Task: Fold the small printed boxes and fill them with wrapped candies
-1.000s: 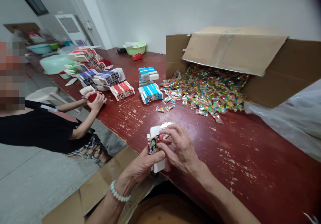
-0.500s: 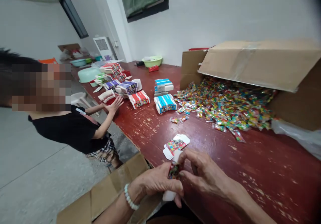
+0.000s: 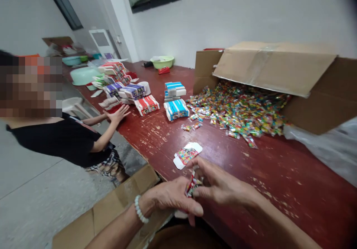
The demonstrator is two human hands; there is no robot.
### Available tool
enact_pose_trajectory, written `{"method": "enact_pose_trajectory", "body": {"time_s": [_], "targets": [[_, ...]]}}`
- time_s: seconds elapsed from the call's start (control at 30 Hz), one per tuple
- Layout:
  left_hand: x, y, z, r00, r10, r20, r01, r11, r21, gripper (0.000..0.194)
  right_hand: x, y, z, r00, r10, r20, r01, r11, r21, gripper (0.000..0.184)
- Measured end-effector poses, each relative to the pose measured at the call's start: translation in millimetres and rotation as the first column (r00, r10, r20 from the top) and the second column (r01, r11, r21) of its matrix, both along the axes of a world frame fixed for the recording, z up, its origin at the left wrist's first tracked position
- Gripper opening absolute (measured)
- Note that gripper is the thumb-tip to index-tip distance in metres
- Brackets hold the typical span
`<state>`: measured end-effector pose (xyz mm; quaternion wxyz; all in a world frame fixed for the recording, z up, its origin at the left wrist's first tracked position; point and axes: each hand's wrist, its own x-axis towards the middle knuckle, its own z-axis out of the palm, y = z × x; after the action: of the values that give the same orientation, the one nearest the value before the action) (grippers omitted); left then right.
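At the near edge of the red table (image 3: 267, 174), my left hand (image 3: 170, 200) and my right hand (image 3: 220, 184) are both closed on a small printed paper carton (image 3: 192, 185), red and white, held between the fingertips. A beaded bracelet sits on my left wrist. A second flat carton (image 3: 186, 154) lies on the table just beyond my hands. Farther back, a heap of small colourful wrapped sweets (image 3: 240, 109) spills from a big cardboard box (image 3: 276, 70) lying on its side.
Stacks of blue (image 3: 176, 109), red (image 3: 147, 104) and purple (image 3: 131, 91) folded cartons stand at mid-table. A person in a black top (image 3: 55, 137) at the left reaches a hand to the table edge. Green basins (image 3: 162, 61) sit at the far end, clear plastic (image 3: 326, 148) at right, an open cardboard box (image 3: 111, 212) below.
One carton left my hands and now lies flat on the table. My hands have dropped toward the near edge and hold a smaller folded carton. The other person's hand has flattened on the table.
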<state>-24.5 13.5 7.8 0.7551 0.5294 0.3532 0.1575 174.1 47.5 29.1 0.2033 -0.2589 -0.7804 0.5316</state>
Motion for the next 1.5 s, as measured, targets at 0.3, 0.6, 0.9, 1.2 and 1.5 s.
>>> {"method": "enact_pose_trajectory", "body": {"time_s": [0.3, 0.6, 0.9, 1.2, 1.5], "targets": [[21.9, 4.7, -1.7, 0.849, 0.528, 0.031, -0.528, 0.849, 0.021, 0.034, -18.6, -3.4, -33.3, 0.807, -0.579, -0.115, 0.561, 0.813, -0.156, 0.021], [41.8, -30.6, -47.1, 0.576, 0.808, 0.121, -0.817, 0.564, 0.119, 0.062, -3.4, -26.3, -56.3, 0.754, -0.656, -0.027, 0.648, 0.75, -0.134, 0.022], [34.4, -29.4, -29.0, 0.65, 0.737, 0.184, -0.752, 0.658, 0.021, 0.055, -23.9, -39.6, -68.2, 0.618, -0.745, -0.251, 0.623, 0.659, -0.423, 0.027], [26.5, -21.3, -29.2, 0.718, 0.667, 0.2, -0.681, 0.732, 0.007, 0.027, -1.1, -22.9, -48.6, 0.836, -0.538, -0.104, 0.471, 0.802, -0.367, 0.022], [25.9, -5.1, -28.6, 0.745, 0.64, 0.19, -0.66, 0.748, 0.072, 0.037, -11.0, -1.3, -54.7, 0.783, -0.599, -0.168, 0.448, 0.731, -0.515, 0.029]]}}
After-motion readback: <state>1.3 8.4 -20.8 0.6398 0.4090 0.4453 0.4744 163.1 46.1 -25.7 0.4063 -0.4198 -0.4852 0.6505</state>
